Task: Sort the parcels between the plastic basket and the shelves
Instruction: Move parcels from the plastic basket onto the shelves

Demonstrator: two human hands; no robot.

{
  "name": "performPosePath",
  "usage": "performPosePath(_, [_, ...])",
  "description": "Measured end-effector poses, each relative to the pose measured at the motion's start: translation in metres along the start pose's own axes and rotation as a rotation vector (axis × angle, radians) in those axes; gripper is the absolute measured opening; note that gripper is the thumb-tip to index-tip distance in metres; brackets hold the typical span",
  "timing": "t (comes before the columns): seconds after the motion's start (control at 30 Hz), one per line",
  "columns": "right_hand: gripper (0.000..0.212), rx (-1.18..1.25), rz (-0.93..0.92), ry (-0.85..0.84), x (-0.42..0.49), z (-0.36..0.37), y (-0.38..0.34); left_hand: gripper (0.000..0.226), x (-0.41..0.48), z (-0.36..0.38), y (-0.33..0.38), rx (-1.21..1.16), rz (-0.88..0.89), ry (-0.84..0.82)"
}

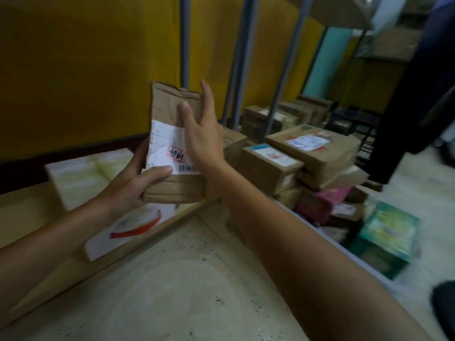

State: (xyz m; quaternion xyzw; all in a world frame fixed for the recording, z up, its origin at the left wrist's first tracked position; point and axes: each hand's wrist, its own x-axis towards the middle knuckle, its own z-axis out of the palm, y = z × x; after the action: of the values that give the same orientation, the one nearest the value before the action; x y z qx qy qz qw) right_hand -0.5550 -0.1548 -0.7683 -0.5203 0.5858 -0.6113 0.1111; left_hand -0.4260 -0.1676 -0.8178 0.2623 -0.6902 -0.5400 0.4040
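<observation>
I hold a flat brown cardboard parcel (167,112) upright at the centre of the view, its white label with a barcode and a red stamp facing me. My left hand (134,179) grips its lower left corner, thumb across the front. My right hand (202,134) lies against the right edge with straight fingers, thumb on the front face. Behind and to the right, several brown parcels (312,148) lie stacked on a low shelf. A dark plastic basket (354,124) shows further back.
Grey shelf posts (242,57) rise in front of a yellow wall. A white parcel with a red mark (133,227) and a pale wrapped one (81,175) lie at the left. A green box (386,237) and a pink one (322,203) sit at the right. A person in dark clothing (418,94) stands at the far right.
</observation>
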Motion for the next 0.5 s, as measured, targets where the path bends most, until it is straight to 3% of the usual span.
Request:
performPosePath(0.13, [0.044, -0.200, -0.112, -0.003, 0.012, -0.082, 0.013, 0.090, 0.019, 0.074, 0.001, -0.015, 0.118, -0.143])
performPosePath(0.27, [0.044, -0.373, -0.124, 0.006, 0.014, -0.175, 0.032, 0.082, 0.027, 0.161, 0.000, -0.022, 0.109, -0.279])
performPosePath(0.37, [0.049, -0.482, -0.017, -0.042, 0.018, -0.241, 0.045, 0.086, 0.033, 0.223, -0.007, 0.013, 0.048, -0.376])
performPosePath(0.5, [0.021, -0.568, 0.146, -0.169, 0.012, -0.314, 0.077, 0.083, 0.033, 0.278, -0.037, 0.248, 0.190, -0.440])
